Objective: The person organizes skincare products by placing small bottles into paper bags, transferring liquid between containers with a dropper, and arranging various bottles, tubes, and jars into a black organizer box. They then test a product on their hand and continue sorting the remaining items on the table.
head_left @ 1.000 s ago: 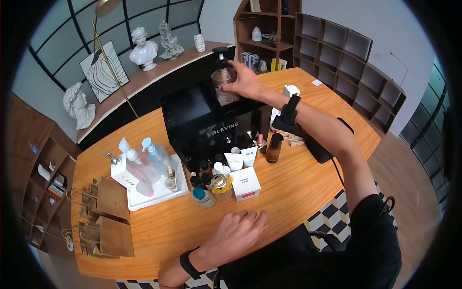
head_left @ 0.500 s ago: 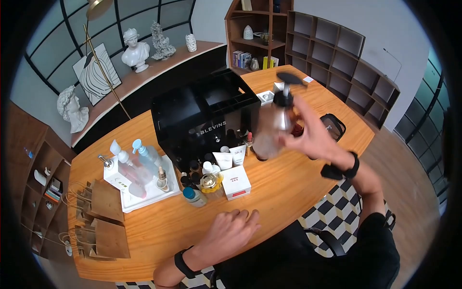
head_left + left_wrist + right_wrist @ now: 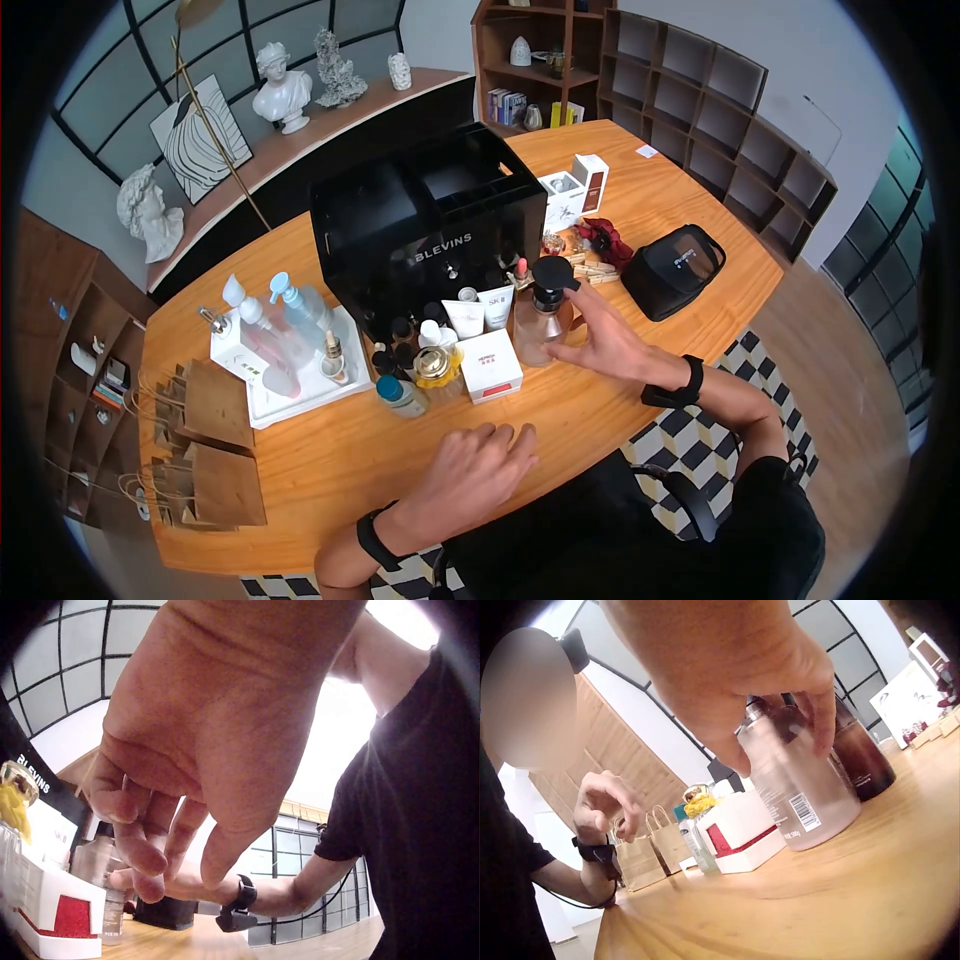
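Observation:
A clear, pinkish pump bottle [image 3: 535, 335] with a black pump head stands upright at the table's front middle. My right hand [image 3: 608, 340] grips its sides between thumb and fingers. In the right wrist view its base is on the wood, close beside a dark brown bottle [image 3: 864, 756]. To its left sits a white box [image 3: 490, 366] with a red patch. My left hand [image 3: 478, 468] holds nothing; its fingers hang loosely curled near the table's front edge. Behind stands a black BLEVINS case [image 3: 385, 240] with an open compartment on top.
Small bottles, a yellow-trimmed jar [image 3: 436, 368] and white tubes [image 3: 480, 312] crowd the case's front. Left are a white tray [image 3: 262, 410] of pump bottles and paper bags [image 3: 225, 485]. Right are a black pouch [image 3: 672, 275], clothespins [image 3: 597, 270], a dark red flower [image 3: 605, 243] and boxes [image 3: 590, 182].
My right hand has lifted the pump bottle from the case's open top, carried it right and forward, and brought it down onto the table beside the white box. My left hand has barely moved.

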{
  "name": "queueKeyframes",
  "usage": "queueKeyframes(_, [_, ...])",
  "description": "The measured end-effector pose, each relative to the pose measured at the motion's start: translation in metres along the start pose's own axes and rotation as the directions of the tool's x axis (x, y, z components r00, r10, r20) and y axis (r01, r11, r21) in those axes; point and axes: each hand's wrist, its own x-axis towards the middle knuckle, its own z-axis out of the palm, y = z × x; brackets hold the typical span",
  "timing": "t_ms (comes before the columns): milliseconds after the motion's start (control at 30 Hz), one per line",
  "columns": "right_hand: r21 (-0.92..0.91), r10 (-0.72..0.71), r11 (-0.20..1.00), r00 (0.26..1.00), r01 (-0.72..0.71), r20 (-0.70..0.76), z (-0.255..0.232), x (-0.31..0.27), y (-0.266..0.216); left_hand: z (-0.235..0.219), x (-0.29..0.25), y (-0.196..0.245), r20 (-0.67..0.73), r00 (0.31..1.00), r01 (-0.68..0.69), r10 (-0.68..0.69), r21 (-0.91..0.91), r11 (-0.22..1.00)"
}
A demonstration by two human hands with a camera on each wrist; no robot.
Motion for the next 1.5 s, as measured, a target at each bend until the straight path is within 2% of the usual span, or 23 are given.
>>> queueKeyframes(67, [0.013,0.015,1.000,1.000,-0.015,-0.011,0.002,-0.001,-0.003,-0.002,0.001,0.001,0.014,1.000,0.007,-0.007,-0.008,1.000])
queueKeyframes(133, [0.099,0.000,0.995,0.986,0.017,-0.167,-0.002,-0.005,-0.012,0.000,0.001,0.002,0.028,1.000,0.005,-0.004,-0.018,1.000])
queueKeyframes(267, [0.108,0.061,0.993,0.985,-0.044,-0.161,-0.006,-0.028,-0.009,0.003,0.001,0.003,0.006,1.000,-0.014,0.014,0.002,1.000])
queueKeyframes(333, [0.236,0.221,0.951,0.973,-0.200,-0.068,-0.005,-0.039,-0.007,0.005,0.000,0.004,0.007,1.000,-0.007,0.007,-0.003,1.000])
queueKeyframes(367, [0.235,0.216,0.952,0.974,-0.196,-0.064,-0.008,-0.043,-0.010,0.005,0.000,0.004,0.009,1.000,-0.009,0.009,0.001,1.000])
queueKeyframes(433, [0.194,0.366,0.905,0.925,-0.380,0.104,-0.016,-0.046,-0.018,0.007,-0.001,0.003,0.000,1.000,0.008,-0.008,0.007,1.000])
queueKeyframes(467, [0.190,0.345,0.912,0.931,-0.363,0.121,-0.015,-0.050,-0.015,0.010,0.000,0.002,0.009,1.000,-0.010,0.010,-0.008,1.000])
queueKeyframes(533, [0.150,-0.032,0.989,0.991,0.013,0.127,-0.011,-0.057,-0.004,0.015,-0.001,0.002,-0.016,1.000,0.019,-0.019,-0.015,1.000])
queueKeyframes(600, [0.066,-0.187,0.982,0.962,0.177,0.198,-0.017,-0.059,-0.014,0.018,-0.004,0.001,-0.055,0.994,-0.093,0.094,0.027,0.995])
queueKeyframes(633, [0.079,-0.327,0.945,0.916,0.317,0.234,-0.020,-0.056,-0.020,0.021,-0.003,0.001,-0.089,0.994,-0.051,0.055,0.039,0.998])
queueKeyframes(700, [0.097,-0.301,0.954,0.911,0.285,0.282,-0.014,-0.062,-0.032,0.027,-0.002,0.002,-0.030,0.994,-0.107,0.107,0.022,0.994])
queueKeyframes(833, [0.091,-0.326,0.945,0.871,0.315,0.369,-0.009,-0.057,-0.050,0.032,-0.002,0.010,-0.102,0.991,-0.077,0.081,0.042,0.996])
queueKeyframes(933, [0.124,-0.347,0.938,0.872,0.324,0.345,0.003,-0.054,-0.059,0.023,-0.006,0.022,-0.051,0.992,-0.115,0.117,0.050,0.992])
queueKeyframes(1033, [0.213,-0.390,0.920,0.823,0.329,0.413,0.010,-0.046,-0.069,0.024,-0.024,0.039,-0.170,0.973,-0.157,0.154,-0.004,0.988])
queueKeyframes(1067, [0.225,-0.404,0.914,0.816,0.339,0.414,0.015,-0.044,-0.071,0.025,-0.033,0.042,-0.170,0.976,-0.141,0.139,0.002,0.990])
queueKeyframes(1133, [0.287,-0.464,0.886,0.706,0.365,0.535,0.029,-0.035,-0.073,0.028,-0.055,0.046,-0.314,0.943,-0.104,0.112,0.044,0.994])
queueKeyframes(1167, [0.299,-0.483,0.876,0.698,0.379,0.529,0.033,-0.030,-0.080,0.028,-0.067,0.048,-0.312,0.945,-0.088,0.102,0.057,0.994])
queueKeyframes(1233, [0.310,-0.463,0.886,0.624,0.345,0.629,0.039,-0.024,-0.096,0.029,-0.092,0.053,-0.446,0.895,0.042,-0.023,0.034,0.999])
queueKeyframes(1267, [0.318,-0.476,0.879,0.616,0.354,0.628,0.040,-0.020,-0.106,0.028,-0.106,0.053,-0.448,0.893,0.055,-0.031,0.041,0.998])
queueKeyframes(1333, [0.281,-0.489,0.852,0.477,0.442,0.731,0.043,-0.013,-0.125,0.030,-0.135,0.057,-0.446,0.862,0.279,-0.241,0.021,0.960])
queueKeyframes(1367, [0.291,-0.494,0.849,0.469,0.441,0.732,0.047,-0.010,-0.132,0.023,-0.146,0.062,-0.424,0.839,0.369,-0.341,-0.018,0.929])
queueKeyframes(1433, [0.284,-0.463,0.850,0.373,0.444,0.804,0.055,-0.004,-0.144,0.022,-0.168,0.068,-0.409,0.804,0.462,-0.431,-0.025,0.886])
queueKeyframes(1500, [0.326,-0.521,0.819,0.373,0.472,0.768,0.065,-0.001,-0.159,0.024,-0.181,0.072,-0.470,0.721,0.568,-0.509,-0.021,0.823])
